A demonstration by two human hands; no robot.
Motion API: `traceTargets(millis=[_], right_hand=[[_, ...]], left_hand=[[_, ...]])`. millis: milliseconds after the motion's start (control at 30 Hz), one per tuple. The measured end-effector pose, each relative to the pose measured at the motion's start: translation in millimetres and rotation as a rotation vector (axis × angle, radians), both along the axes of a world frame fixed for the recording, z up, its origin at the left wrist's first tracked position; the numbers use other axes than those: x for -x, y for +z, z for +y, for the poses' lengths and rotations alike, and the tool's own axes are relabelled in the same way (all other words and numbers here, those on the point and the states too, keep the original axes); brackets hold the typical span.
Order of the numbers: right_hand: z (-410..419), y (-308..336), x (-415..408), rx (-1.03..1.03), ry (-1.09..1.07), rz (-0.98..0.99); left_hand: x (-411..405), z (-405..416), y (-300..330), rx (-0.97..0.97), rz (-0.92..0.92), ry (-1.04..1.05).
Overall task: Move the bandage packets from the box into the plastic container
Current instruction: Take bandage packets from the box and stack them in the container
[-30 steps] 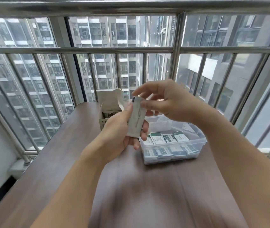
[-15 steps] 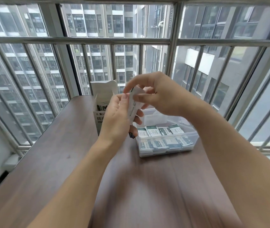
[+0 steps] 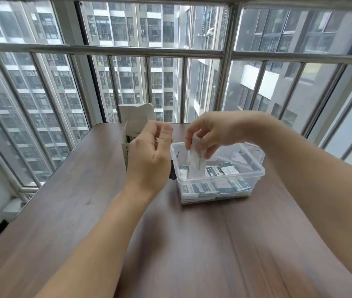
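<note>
My right hand [image 3: 211,131] pinches a white bandage packet [image 3: 196,163] by its top and holds it upright inside the clear plastic container [image 3: 254,172]. Several green-and-white packets [image 3: 224,169] lie flat in the container, stacked in layers. My left hand [image 3: 149,155] hovers just left of the container with fingers loosely curled, holding nothing. Behind it stands the open white cardboard box [image 3: 136,119], flap raised, its lower part hidden by the hand.
The brown wooden table [image 3: 74,201] runs up to a window with metal bars [image 3: 106,49] close behind the box and container. A small dark item [image 3: 172,175] sits between my left hand and the container wall.
My left hand has let go of the packet and dropped left. My right hand carried the packet down and right into the container. The view tilted downward.
</note>
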State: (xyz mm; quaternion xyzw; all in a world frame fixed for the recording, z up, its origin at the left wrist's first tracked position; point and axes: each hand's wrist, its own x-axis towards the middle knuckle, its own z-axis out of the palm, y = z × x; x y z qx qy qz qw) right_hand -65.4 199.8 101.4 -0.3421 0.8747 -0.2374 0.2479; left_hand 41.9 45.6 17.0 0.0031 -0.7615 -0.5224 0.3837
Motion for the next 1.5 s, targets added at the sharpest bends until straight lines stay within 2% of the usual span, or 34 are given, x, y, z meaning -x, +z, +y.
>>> traceTargets(millis=[100,267,467,600,700,933,1033,1133,1267,1500], right_hand=[[-14.0,-8.1,-0.2,-0.032,0.037,-0.062],[-24.0,-24.0,-5.2,-0.072,0.032,-0.059],[-28.1,-36.6,-12.2,-0.102,0.029,0.100],[-29.5,-38.4,-21.6,-0.120,0.057,0.316],[-26.9,-40.2,-26.1,-0.113,0.039,0.384],[-24.2,-36.3,-30.1,-0.028,0.030,0.391],[-12.3,-26.4,-32.3,0.075,-0.078,0.373],[2.1,-20.6,-26.9,-0.068,-0.207,0.326],[1.4,-26.4,-20.1,-0.252,-0.270,0.175],[-10.8,-37.6,-16.4,-0.270,-0.345,0.158]], left_hand=[[-1.7,5.6,-3.0,0.081,-0.031,-0.015],[1.5,2.7,-8.4,0.067,-0.044,-0.020],[2.1,3.6,-10.5,0.074,-0.038,-0.033],[1.6,3.2,-11.0,0.077,-0.042,-0.040],[2.3,2.6,-11.5,0.087,-0.042,-0.038],[2.6,1.0,-13.8,0.130,-0.044,-0.019],[3.8,-0.5,-15.4,0.174,-0.039,-0.003],[4.5,-2.5,-18.3,0.300,-0.036,0.030],[3.7,-1.1,-19.8,0.388,-0.081,0.004],[4.2,-2.3,-19.2,0.384,-0.080,-0.012]])
